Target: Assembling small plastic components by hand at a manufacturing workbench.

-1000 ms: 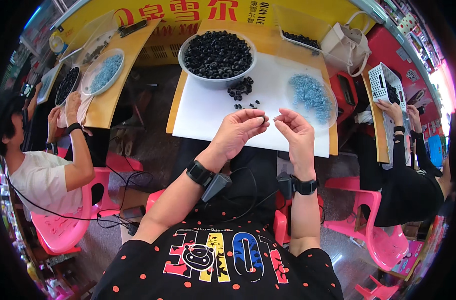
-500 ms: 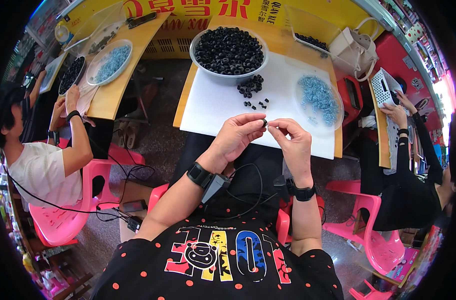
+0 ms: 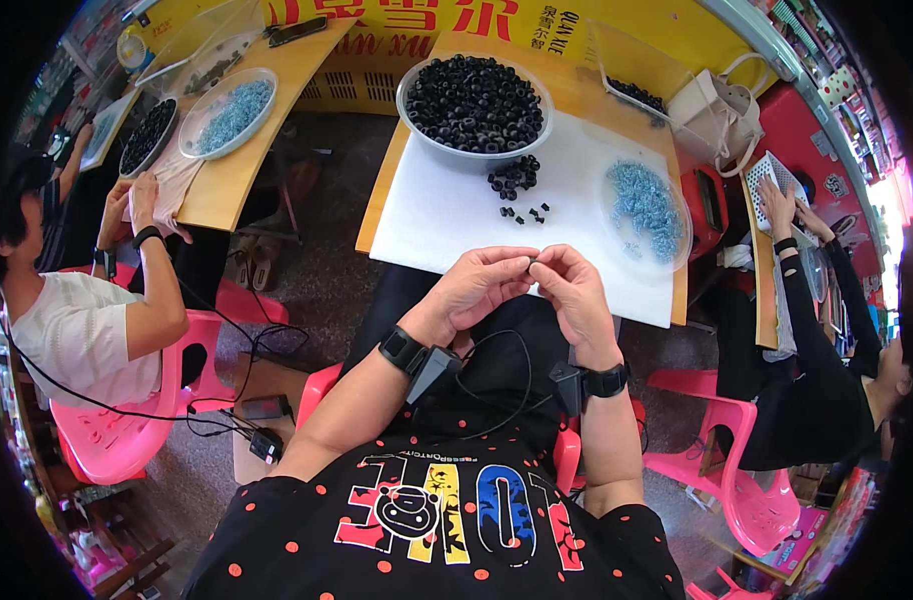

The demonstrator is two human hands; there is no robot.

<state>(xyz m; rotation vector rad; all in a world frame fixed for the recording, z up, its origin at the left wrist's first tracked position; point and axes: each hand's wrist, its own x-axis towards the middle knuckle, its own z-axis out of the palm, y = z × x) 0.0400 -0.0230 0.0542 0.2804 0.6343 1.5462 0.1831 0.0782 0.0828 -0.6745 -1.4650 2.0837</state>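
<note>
My left hand (image 3: 489, 285) and my right hand (image 3: 574, 292) meet just off the near edge of a white mat (image 3: 427, 225). Between their pinched fingertips is a small black part (image 3: 531, 264), mostly covered by the fingers. Beyond them on the mat lie several tiny black pieces (image 3: 525, 214) and a loose pile of black ring-like parts (image 3: 515, 178). A translucent bowl (image 3: 477, 157) heaped with similar black parts (image 3: 475, 100) stands behind the pile. To the right, small light-blue clear pieces (image 3: 645, 205) fill part of a clear round tray (image 3: 682, 240).
A clear bin (image 3: 602, 50) with black parts and a cream handbag (image 3: 712, 110) stand at the table's back right. One person (image 3: 107, 310) works at a left table (image 3: 239, 130), another (image 3: 812, 350) at the right. Cables (image 3: 247, 425) run by my left side.
Both hands have drawn slightly nearer to me, and my right-hand fingers have closed further over the black part. The person on the right has moved a hand onto a white basket.
</note>
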